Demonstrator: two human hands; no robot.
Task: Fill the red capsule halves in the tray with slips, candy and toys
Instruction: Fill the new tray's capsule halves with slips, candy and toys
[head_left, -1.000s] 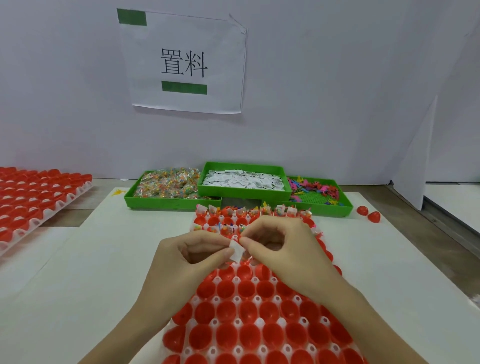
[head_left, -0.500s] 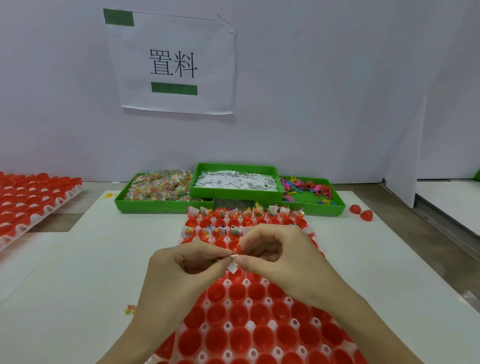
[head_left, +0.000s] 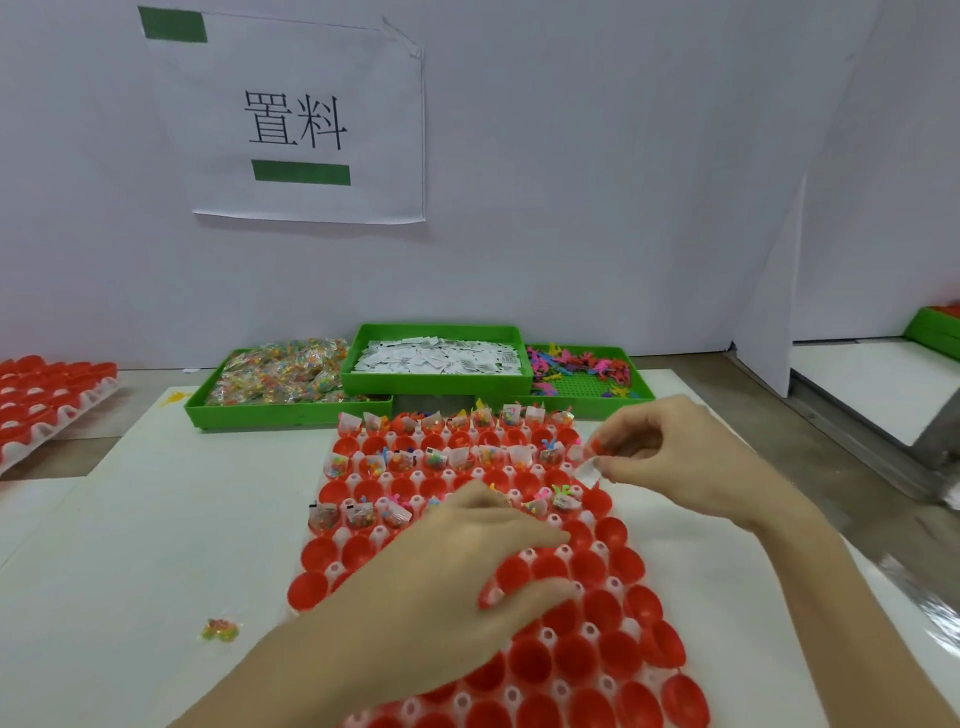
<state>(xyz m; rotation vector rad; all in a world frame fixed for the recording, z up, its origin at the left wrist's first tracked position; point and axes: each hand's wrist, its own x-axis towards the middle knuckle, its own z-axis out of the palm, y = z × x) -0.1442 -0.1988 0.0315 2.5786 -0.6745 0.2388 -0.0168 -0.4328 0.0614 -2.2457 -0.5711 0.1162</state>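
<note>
A white tray (head_left: 589, 631) holding many red capsule halves (head_left: 602, 608) lies on the white sheet in front of me. Its far rows (head_left: 441, 457) hold slips, candy packets and small toys; the near rows are bare cups. My right hand (head_left: 685, 462) hovers over the tray's far right edge and pinches a small white slip (head_left: 589, 472) between thumb and fingertip. My left hand (head_left: 467, 566) rests palm down on the middle of the tray with its fingers loosely bent, holding nothing that I can see.
Three green trays stand behind: candy packets (head_left: 280, 374) left, white slips (head_left: 441, 358) middle, coloured toys (head_left: 582, 369) right. One loose candy packet (head_left: 221, 630) lies on the sheet at left. Another tray of red halves (head_left: 47, 400) sits far left. A white wall with a paper sign (head_left: 296, 119) closes the back.
The hands were together, both pinching the slip over the tray. Now they are apart: the right carried the slip to the far right, the left dropped onto the tray.
</note>
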